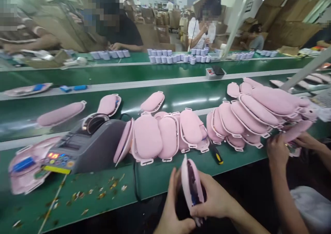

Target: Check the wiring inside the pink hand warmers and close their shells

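Note:
I hold a pink oval shell [190, 184] on edge below the front edge of the green bench, its dark inside turned to the right. My left hand [170, 210] wraps round its left and lower side. My right hand [214, 199] grips its right rim with closed fingers. Just beyond, a row of matching pink shells [165, 134] leans along the bench.
A grey tape dispenser [88, 146] stands at the left, with open pink shells [26, 168] and paper scraps nearby. A co-worker's hands [278, 151] at the right handle a pile of shells [261, 111]. A green conveyor [181, 92] runs behind; people and white cups [176, 56] beyond.

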Motion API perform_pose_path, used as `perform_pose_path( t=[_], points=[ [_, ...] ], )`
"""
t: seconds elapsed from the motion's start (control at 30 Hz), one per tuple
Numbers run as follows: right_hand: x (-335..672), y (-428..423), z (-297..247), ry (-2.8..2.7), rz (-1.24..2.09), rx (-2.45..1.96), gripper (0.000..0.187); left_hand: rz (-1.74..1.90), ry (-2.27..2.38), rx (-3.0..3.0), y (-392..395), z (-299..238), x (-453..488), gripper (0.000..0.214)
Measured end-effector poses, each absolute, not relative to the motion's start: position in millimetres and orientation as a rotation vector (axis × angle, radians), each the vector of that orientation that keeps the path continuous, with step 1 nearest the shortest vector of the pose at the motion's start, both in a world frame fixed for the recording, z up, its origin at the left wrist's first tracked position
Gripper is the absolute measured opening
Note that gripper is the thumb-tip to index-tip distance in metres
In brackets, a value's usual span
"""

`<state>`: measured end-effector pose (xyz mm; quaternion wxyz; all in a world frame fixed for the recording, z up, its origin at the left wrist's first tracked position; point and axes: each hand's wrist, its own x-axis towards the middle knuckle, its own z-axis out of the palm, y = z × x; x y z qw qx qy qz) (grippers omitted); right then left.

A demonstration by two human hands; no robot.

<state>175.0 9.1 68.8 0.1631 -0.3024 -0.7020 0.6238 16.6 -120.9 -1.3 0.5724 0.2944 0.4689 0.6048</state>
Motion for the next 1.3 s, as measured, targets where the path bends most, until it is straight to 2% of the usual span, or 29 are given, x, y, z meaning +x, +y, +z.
perform_pose_path(
  t=[0.07,0.23,0.4,0.6,0.77,0.9,1.03,1.2,1.3],
  points=[
    [167.8,5.2,69.7,-2.174,1.795,-0.815,0.083,1.426,1.214,0.563,-143.6,-12.0,32.7,0.129],
    [154.8,10.2,69.1,-2.489,1.515,-0.928,0.055,1.444,1.391,0.176,-184.7,-34.2,36.2,0.090],
    [156.7,25.5,56.2,-2.454,1.026,-1.068,0.038,1.394,1.353,0.052,-183.9,-27.8,8.6,0.091],
    [140.9,29.5,52.3,-2.501,0.707,-0.840,0.030,1.287,1.541,0.383,-175.0,1.5,19.5,0.103],
    [106.8,32.4,54.7,-2.756,0.528,-0.921,0.025,1.235,1.615,0.553,-181.0,-7.6,14.3,0.097],
    [94.2,36.0,46.7,-2.772,0.585,-0.871,0.019,1.200,1.587,0.603,-190.9,-23.6,2.6,0.090],
    [102.5,35.4,33.1,-2.481,0.726,-0.762,0.021,1.221,1.524,0.425,-203.8,-33.5,-2.2,0.090],
    [121.5,22.1,23.8,-2.358,0.535,-0.283,0.024,1.277,1.403,0.319,-211.8,-33.7,-7.9,0.086],
    [126.4,17.0,27.9,-2.434,0.441,-0.189,0.020,1.240,1.407,0.367,-213.5,-33.6,-12.9,0.087]
  ],
)
